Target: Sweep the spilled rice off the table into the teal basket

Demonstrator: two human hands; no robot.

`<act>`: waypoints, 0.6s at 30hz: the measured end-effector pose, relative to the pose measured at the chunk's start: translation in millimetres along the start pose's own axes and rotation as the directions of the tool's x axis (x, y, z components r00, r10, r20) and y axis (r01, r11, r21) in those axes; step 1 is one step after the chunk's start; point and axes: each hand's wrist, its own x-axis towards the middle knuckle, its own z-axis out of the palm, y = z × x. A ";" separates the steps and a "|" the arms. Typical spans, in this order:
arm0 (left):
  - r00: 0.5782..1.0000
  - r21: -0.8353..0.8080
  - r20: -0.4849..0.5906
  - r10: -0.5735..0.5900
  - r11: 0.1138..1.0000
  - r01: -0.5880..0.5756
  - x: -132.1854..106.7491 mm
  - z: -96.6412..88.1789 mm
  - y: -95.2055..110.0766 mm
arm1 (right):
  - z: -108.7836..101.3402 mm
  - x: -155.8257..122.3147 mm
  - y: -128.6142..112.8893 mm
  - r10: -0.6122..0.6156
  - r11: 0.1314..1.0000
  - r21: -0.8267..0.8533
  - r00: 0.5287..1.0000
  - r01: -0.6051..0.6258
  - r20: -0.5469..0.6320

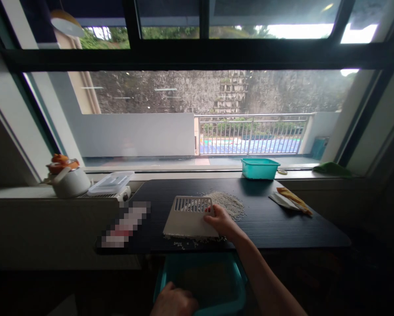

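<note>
My right hand (223, 223) is closed on the right edge of a flat off-white panel (190, 224) with a row of slots along its far end. The panel lies low over the dark table near its front edge, with pale granules (180, 244) scattered along its near side. A heap of the same granules (228, 203) spreads just beyond my right hand. Below the table edge is a teal plastic bin (239, 281). My left hand (176, 300) is closed at the bin's near left rim; its fingertips are hidden.
On the dark table (302, 232), a teal tub (260, 168) stands at the back and a yellow and white packet (290, 200) lies at right. A pixelated item (126, 226) is at left. A white pot (70, 182) and clear lid (111, 182) sit on the left ledge.
</note>
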 end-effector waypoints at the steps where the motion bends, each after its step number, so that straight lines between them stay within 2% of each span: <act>1: 1.000 0.006 0.010 -0.009 1.000 0.009 0.0 -0.3 0.7 | -1.4 -2.6 -0.2 0.000 1.000 -0.006 1.000 0.000 0.011; 5: 0.999 -0.001 0.028 -0.016 1.000 0.016 0.8 0.9 0.0 | -1.5 -7.1 -4.3 -0.016 1.000 0.000 0.999 0.016 0.036; 9: 1.000 -0.005 0.009 0.007 1.000 -0.007 1.4 3.6 -4.4 | 7.4 -0.6 -8.5 -0.037 0.999 0.001 0.998 0.037 0.046; 13: 1.000 -0.010 0.000 -0.010 1.000 0.010 1.3 2.6 -4.2 | 13.1 1.5 -7.3 -0.003 1.000 0.016 0.996 0.001 0.087; 18: 1.000 -0.018 0.000 -0.006 1.000 0.006 -0.9 -1.0 0.2 | 3.3 -10.8 -5.2 0.039 0.999 0.013 0.994 -0.040 0.102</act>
